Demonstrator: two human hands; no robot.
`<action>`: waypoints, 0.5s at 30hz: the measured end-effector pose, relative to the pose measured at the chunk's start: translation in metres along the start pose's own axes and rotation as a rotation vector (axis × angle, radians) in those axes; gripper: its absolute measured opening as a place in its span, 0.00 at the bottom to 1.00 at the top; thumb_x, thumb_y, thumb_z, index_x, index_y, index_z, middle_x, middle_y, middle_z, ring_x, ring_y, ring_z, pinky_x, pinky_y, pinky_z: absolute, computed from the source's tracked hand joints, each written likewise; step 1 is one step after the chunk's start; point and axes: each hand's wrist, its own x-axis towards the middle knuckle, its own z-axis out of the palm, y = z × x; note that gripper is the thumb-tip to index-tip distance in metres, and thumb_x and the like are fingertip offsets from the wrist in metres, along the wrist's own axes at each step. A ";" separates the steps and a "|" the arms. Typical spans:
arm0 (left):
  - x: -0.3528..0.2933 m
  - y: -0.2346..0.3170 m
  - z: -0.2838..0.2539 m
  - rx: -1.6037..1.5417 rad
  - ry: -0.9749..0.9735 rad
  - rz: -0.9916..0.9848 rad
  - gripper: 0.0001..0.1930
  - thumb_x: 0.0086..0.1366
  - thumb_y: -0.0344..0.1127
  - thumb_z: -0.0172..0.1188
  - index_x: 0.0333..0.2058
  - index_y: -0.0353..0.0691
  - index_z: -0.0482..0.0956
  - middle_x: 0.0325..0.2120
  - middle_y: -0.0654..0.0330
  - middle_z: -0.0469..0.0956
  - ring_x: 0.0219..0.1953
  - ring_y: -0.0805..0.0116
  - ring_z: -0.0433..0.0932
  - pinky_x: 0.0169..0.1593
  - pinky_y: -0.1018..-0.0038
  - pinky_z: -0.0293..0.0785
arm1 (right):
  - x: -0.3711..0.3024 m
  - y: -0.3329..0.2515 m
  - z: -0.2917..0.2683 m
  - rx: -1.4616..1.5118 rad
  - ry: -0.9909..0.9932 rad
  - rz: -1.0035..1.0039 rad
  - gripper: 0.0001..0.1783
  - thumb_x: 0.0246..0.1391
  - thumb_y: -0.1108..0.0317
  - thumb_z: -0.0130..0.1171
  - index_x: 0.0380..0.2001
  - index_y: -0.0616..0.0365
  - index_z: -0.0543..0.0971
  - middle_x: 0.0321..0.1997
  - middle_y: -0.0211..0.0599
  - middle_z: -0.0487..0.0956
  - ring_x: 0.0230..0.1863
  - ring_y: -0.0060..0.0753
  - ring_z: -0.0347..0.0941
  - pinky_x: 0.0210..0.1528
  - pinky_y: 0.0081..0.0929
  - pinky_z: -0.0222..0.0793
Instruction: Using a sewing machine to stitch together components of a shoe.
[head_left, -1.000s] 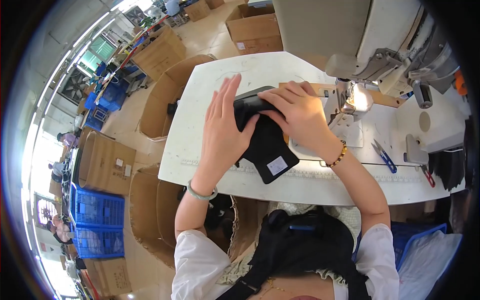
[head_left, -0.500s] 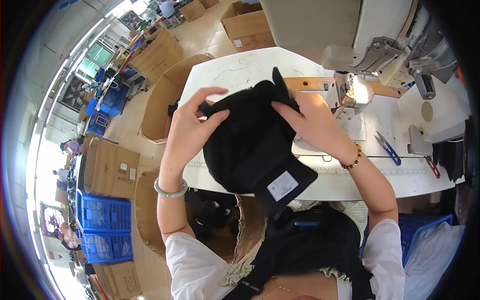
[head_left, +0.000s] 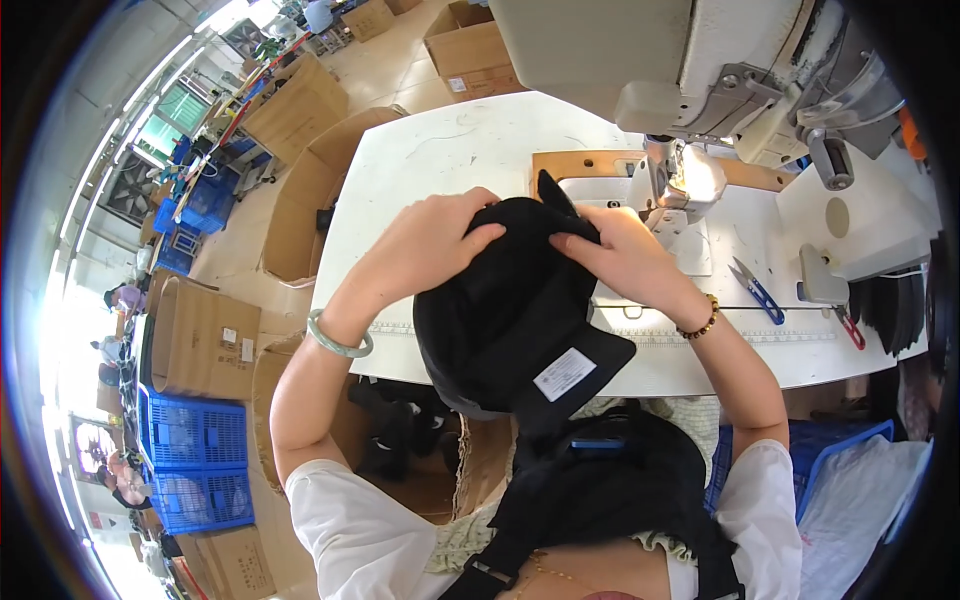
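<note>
A black fabric cap point(head_left: 500, 320) hangs between my two hands over the near edge of the white sewing table point(head_left: 400, 190). A white printed label point(head_left: 565, 375) sits on its lower flap. My left hand point(head_left: 440, 235) grips the cap's upper left edge, thumb in front and fingers partly hidden behind the cloth. At the upper right edge my right hand point(head_left: 625, 250) pinches the cap, beside a narrow black strip point(head_left: 555, 190) that sticks up. Just beyond the right hand stands the sewing machine's needle head point(head_left: 672, 185).
Blue-handled thread snips point(head_left: 762, 295) and a red-handled tool point(head_left: 851, 328) lie on the right of the table. Below its left edge, an open carton point(head_left: 485, 460) holds black pieces. Blue crates point(head_left: 200, 435) and cartons point(head_left: 205, 335) stand at the left, and a blue bin point(head_left: 840, 450) at the right.
My left hand has moved right and inward, from the cap's left side to its top edge, and its fingers have closed on the cloth. The right hand keeps its hold.
</note>
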 end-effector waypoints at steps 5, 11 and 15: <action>0.002 -0.009 0.013 -0.082 0.076 0.121 0.20 0.56 0.46 0.54 0.38 0.33 0.72 0.25 0.44 0.75 0.31 0.49 0.74 0.37 0.64 0.69 | 0.003 0.000 0.000 -0.044 0.088 -0.004 0.22 0.50 0.55 0.52 0.34 0.67 0.73 0.23 0.49 0.74 0.24 0.39 0.72 0.27 0.32 0.63; 0.016 -0.007 -0.009 -0.140 -0.101 -0.089 0.19 0.52 0.45 0.57 0.30 0.30 0.75 0.25 0.44 0.75 0.31 0.48 0.74 0.37 0.64 0.69 | -0.040 -0.015 -0.032 -0.450 0.240 -0.141 0.19 0.50 0.57 0.54 0.30 0.66 0.74 0.17 0.46 0.73 0.20 0.39 0.72 0.23 0.28 0.63; 0.046 -0.016 -0.044 0.330 0.176 -0.138 0.15 0.51 0.41 0.57 0.28 0.32 0.77 0.25 0.44 0.75 0.32 0.48 0.74 0.38 0.62 0.70 | -0.075 -0.021 -0.091 -0.107 0.774 0.193 0.12 0.54 0.64 0.51 0.26 0.62 0.76 0.14 0.26 0.72 0.18 0.12 0.66 0.19 0.16 0.59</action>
